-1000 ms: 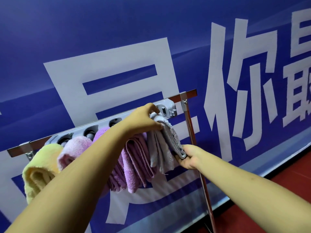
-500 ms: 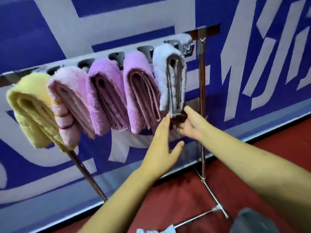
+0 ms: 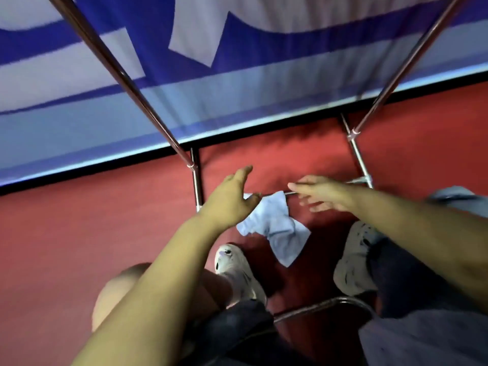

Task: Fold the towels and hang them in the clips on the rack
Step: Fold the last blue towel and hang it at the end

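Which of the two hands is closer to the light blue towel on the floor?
The left hand: its fingertips reach the light blue towel, while the right hand hovers beside it.

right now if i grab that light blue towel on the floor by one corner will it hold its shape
Probably not: the crumpled light blue cloth towel lies in soft folds on the red floor, so it should droop. It looks thin, likely light. Not apt to roll.

Banner-lined (image 3: 237,83) red-floored (image 3: 79,233) hall.

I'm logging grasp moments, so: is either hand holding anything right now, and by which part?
Nothing is held. The left hand and right hand hover open above the crumpled light blue towel on the floor.
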